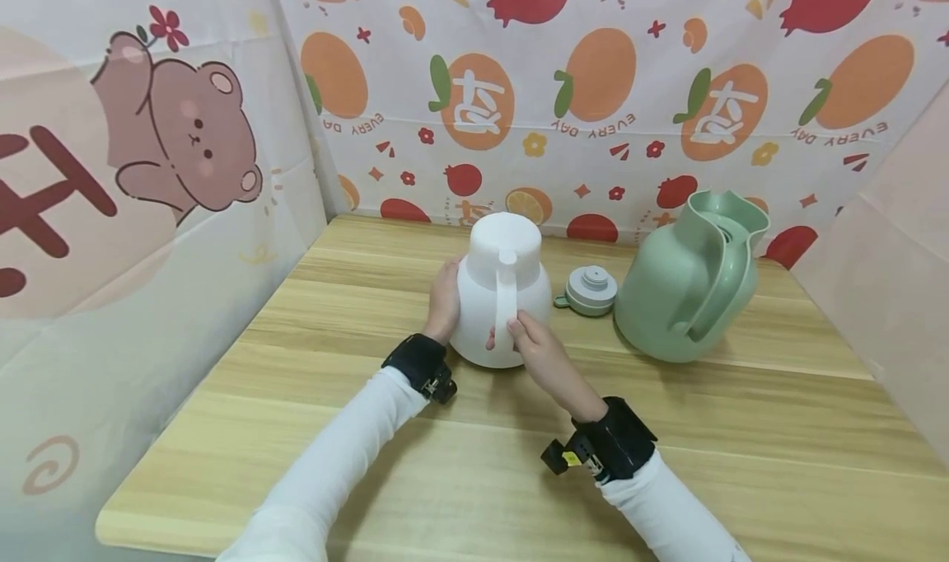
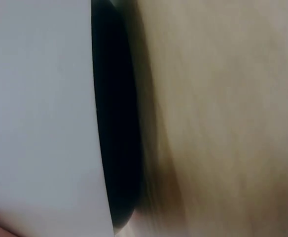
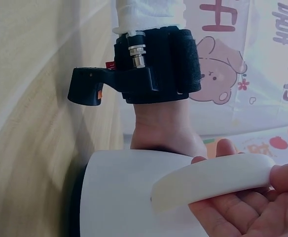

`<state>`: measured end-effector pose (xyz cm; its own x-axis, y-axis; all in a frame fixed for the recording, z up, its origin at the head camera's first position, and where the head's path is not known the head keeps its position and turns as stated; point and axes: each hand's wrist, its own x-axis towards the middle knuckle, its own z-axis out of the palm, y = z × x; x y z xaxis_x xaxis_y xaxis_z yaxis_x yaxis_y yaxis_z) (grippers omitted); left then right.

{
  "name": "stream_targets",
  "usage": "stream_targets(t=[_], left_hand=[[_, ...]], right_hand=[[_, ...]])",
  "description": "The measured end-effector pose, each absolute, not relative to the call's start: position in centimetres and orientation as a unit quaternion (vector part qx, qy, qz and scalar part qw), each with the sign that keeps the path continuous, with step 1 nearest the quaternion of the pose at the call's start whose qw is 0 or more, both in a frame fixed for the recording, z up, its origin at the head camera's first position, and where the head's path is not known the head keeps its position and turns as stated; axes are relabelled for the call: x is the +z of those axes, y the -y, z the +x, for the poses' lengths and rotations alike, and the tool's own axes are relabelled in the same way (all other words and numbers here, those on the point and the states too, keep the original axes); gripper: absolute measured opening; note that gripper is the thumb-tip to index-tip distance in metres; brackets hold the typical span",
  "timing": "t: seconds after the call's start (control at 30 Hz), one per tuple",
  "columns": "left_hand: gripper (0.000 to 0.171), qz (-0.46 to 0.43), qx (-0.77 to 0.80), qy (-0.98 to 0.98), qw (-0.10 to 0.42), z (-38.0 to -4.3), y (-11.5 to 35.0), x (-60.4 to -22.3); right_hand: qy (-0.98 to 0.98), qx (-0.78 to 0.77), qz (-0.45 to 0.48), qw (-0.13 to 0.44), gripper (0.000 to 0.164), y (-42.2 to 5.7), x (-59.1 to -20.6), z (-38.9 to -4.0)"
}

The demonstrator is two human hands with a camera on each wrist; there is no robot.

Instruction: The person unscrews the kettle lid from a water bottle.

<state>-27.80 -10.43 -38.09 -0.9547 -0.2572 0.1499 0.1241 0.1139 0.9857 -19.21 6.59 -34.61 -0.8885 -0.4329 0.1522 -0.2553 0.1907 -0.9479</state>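
A white thermos jug stands upright near the middle of the wooden table, its handle toward me. My left hand holds the jug's left side, its fingers mostly hidden behind the body. My right hand grips the handle, fingers passing under it and the thumb pressing near its upper end. In the left wrist view, the white wall of the jug fills the left side, with a dark band at its bottom edge close to the table.
Right of the white jug sits a grey-green stopper lid with a small loop. A green thermos jug without its lid stands beyond it. Printed cloths hang behind and on the left. The wooden table extends toward me.
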Motion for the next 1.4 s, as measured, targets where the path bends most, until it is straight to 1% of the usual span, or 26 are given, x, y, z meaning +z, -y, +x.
stream_targets(t=[0.23, 0.37, 0.77, 1.07, 1.3, 1.4], left_hand=[[0.039, 0.039, -0.666, 0.73, 0.149, -27.3, 9.7, -38.2], [0.039, 0.036, -0.664, 0.731, 0.153, -27.0, 9.2, -38.2], [0.041, 0.029, -0.667, 0.732, 0.133, -25.8, 8.5, -38.2], [0.04, 0.028, -0.663, 0.735, 0.139, -24.9, 7.9, -38.1], [0.04, 0.033, -0.663, 0.736, 0.137, -24.7, 7.4, -38.3], [0.041, 0.031, -0.654, 0.746, 0.125, -24.7, 7.8, -38.2]], right_hand=[[-0.764, -0.595, -0.237, 0.069, 0.027, -7.3, -34.7, -18.5], [-0.756, -0.605, -0.236, 0.083, 0.025, -7.7, -34.7, -18.1], [-0.748, -0.606, -0.253, 0.095, 0.027, -8.7, -34.8, -17.1], [-0.748, -0.598, -0.274, 0.088, 0.029, -9.3, -35.0, -16.3], [-0.749, -0.604, -0.261, 0.078, 0.027, -9.7, -35.1, -15.8], [-0.745, -0.615, -0.247, 0.077, 0.027, -9.4, -35.0, -15.8]])
